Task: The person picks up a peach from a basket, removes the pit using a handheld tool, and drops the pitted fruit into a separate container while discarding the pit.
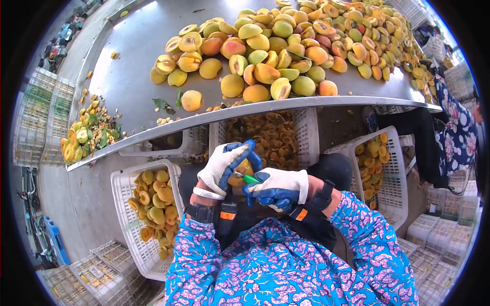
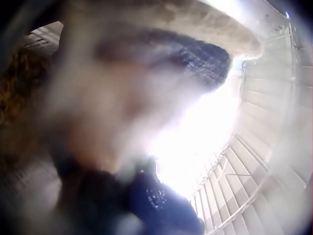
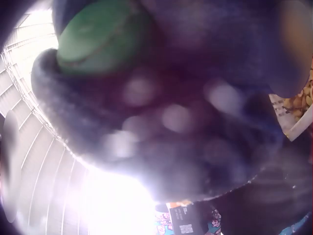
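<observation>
Yellow fruit [image 1: 244,167]: held in the left hand, just ahead of and beside the fingers of the right; partly hidden by the gloves.
Left hand [image 1: 224,166]: in a white glove with blue coating; fingers curled round the yellow fruit, closed to its width.
Right hand [image 1: 280,188]: in a matching glove; fingers curled round the green-handled tool, near the left hand.
Green-handled tool [image 1: 250,179]: gripped in the right hand, with a thin pale tip directed towards the yellow fruit; contact between tip and fruit too small to tell.
Metal table [image 1: 143,66]: beyond both hands, raised edge nearest to them.
Fruit heap [image 1: 265,43]: on the table, ahead of both hands and spreading to the right; yellow, orange and green, many pieces cut open, some with stones showing.
Scraps [image 1: 104,132]: on the table's near left corner, ahead and to the left of the left hand; fruit pieces, stones and leaves mixed.
Middle crate [image 1: 306,135]: just beyond the hands, partly under the table edge, with orange-brown fruit pieces inside.
Left crate [image 1: 125,219]: to the left of the left hand; white, slatted, with yellow-orange fruit inside.
Right crate [image 1: 390,188]: to the right of the right hand; white, slatted, with fruit inside.
Patterned sleeves [image 1: 196,260]: behind both hands; blue and pink.
Other person [image 1: 454,122]: well apart, to the far right of the right hand; in a dark floral garment.
Wrist views: largely blurred; green handle visible against dark blue fingers in the right one.
</observation>
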A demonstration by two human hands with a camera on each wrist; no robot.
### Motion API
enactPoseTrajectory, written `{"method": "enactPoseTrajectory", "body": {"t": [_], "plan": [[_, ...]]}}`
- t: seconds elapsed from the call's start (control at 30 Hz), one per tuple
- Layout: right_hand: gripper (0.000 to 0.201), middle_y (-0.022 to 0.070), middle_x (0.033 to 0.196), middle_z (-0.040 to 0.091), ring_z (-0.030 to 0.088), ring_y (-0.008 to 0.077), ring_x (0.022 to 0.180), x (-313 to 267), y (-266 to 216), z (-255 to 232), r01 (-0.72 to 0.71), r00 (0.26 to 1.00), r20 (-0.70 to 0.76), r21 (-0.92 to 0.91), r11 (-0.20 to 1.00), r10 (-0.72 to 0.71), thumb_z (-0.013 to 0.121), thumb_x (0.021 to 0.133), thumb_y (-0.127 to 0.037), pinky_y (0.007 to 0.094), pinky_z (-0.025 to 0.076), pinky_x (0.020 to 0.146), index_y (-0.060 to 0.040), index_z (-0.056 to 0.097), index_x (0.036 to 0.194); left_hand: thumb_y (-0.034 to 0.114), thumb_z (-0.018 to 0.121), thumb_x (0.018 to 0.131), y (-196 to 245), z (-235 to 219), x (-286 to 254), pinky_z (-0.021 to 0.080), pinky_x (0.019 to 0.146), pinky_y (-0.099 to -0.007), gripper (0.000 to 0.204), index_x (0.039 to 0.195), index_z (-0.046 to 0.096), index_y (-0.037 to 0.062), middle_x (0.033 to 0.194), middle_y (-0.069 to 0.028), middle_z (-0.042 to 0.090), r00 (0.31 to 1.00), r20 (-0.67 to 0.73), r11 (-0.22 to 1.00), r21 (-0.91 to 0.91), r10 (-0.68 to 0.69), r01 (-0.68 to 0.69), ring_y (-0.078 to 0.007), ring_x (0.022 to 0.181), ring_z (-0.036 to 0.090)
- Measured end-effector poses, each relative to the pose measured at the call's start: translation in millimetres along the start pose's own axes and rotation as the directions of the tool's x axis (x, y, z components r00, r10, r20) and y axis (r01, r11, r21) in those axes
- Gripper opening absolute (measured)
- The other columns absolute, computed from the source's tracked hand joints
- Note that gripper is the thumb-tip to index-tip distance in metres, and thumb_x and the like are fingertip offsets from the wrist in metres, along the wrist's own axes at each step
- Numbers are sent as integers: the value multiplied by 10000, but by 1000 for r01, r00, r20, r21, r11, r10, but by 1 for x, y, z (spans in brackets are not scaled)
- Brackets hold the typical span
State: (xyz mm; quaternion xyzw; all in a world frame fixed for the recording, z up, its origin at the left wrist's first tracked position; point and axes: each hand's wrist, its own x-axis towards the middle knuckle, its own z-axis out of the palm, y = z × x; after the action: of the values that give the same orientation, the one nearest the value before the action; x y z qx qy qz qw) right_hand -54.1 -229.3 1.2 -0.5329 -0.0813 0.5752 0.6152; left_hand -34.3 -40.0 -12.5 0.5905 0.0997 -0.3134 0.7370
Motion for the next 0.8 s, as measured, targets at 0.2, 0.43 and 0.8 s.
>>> {"method": "enactPoseTrajectory", "body": {"t": [0.2, 0.43, 0.8], "plan": [[279, 70, 692, 606, 588, 180, 636, 6, -10, -3, 89, 986, -70, -534, 841, -149, 600, 877, -268, 324, 457, 576, 8, 626, 903, 335, 579, 914, 2, 0, -5, 488, 647, -265, 377, 838, 673, -22, 746, -80, 663, 993, 48, 991, 70, 110, -113, -144, 687, 622], [309, 240, 806, 637, 628, 393, 791, -32, -48, 14, -185, 879, -358, -865, 467, -315, 588, 853, -273, 448, 492, 692, 29, 562, 916, 427, 500, 941, 6, -5, -12, 544, 725, -392, 480, 897, 641, -30, 783, -133, 660, 1000, -12, 901, -434, 11, -15, -236, 721, 650], [330, 255, 999, 636, 608, 387, 975, 42, 85, -21, -556, 646, -754, -571, 604, -118, 514, 872, -262, 455, 474, 844, 12, 632, 1012, 392, 450, 966, 7, -13, -22, 526, 809, -435, 434, 1097, 571, -4, 1001, -151, 641, 900, -220, 610, -672, 376, -420, -288, 896, 630]]}}
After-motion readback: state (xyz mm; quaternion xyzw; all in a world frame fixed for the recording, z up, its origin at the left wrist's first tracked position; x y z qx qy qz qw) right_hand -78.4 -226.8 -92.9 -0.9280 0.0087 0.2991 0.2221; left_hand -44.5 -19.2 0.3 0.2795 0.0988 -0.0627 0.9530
